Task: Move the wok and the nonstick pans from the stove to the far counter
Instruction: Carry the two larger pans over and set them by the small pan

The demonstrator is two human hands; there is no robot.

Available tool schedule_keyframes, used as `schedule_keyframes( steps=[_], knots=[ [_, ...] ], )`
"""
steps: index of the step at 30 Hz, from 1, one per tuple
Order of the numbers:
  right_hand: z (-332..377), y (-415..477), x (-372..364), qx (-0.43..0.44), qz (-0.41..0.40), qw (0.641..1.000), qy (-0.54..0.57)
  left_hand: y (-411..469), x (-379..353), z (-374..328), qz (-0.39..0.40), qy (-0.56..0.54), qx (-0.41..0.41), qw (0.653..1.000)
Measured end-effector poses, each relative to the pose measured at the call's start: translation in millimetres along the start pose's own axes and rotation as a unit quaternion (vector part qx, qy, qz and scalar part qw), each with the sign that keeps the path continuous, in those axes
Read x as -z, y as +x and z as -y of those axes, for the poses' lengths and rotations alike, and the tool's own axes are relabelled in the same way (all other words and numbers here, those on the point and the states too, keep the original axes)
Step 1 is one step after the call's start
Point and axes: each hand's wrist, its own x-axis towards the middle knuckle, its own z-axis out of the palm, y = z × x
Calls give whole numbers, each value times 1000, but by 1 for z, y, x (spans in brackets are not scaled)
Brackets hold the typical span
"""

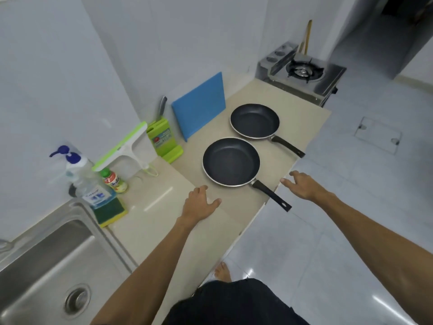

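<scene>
Two black nonstick pans sit on the beige tabletop (pixel 262 95), side by side and apart from each other. The nearer pan (pixel 230 161) lies flat with its black handle pointing toward the near right, the handle's end reaching past the tabletop edge. The farther pan (pixel 255 120) sits just beyond it, its handle also angled to the right and ending at the edge. Both pans look empty.

The left hand (pixel 199 206) rests palm down on the tabletop, fingers spread and holding nothing, just left of the nearer pan's rim. The right hand (pixel 302 186) hovers released over the tabletop edge, fingers loosely extended, right of the nearer pan's handle and not touching it.

At the far end stands a steel gas stove (pixel 304 76) with its burner bare; something wooden leans behind it, perhaps a utensil, though the view is too small to tell.

Against the left wall lean a blue cutting board (pixel 201 104) and a green knife block (pixel 162 139). Nearer are a soap dispenser bottle (pixel 87 181), a small bottle with a green cap (pixel 114 180) and a green-and-yellow sponge (pixel 110 212) beside the steel sink (pixel 46 261).
</scene>
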Motion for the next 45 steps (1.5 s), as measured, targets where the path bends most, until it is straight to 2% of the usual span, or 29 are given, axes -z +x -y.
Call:
schedule_keyframes(
  steps=[4,10,18,22,27,36,39,42,45],
  knots=[
    [-7,52,19,-13,19,1000,-18,31,-8,-19,-1,-15,24,1000],
    [-15,125,35,22,39,996,-77,60,-35,-39,-9,-70,59,996],
    [-50,239,73,91,-51,981,-162,94,-104,-98,-59,-158,168,971],
    [-67,294,88,121,-3,982,-147,105,-147,-150,-107,-232,264,930],
    [-87,325,88,144,108,981,-71,97,-195,-203,-83,-280,337,895],
    [-94,351,79,156,135,973,-102,113,-228,-227,-89,-330,408,846],
    [-95,362,74,136,151,978,-49,128,-241,-229,-97,-376,411,825],
    [-96,371,65,63,187,979,54,141,-254,-227,-112,-410,429,797],
    [-97,380,54,-25,238,956,173,148,-270,-221,-130,-486,439,744]
  ],
)
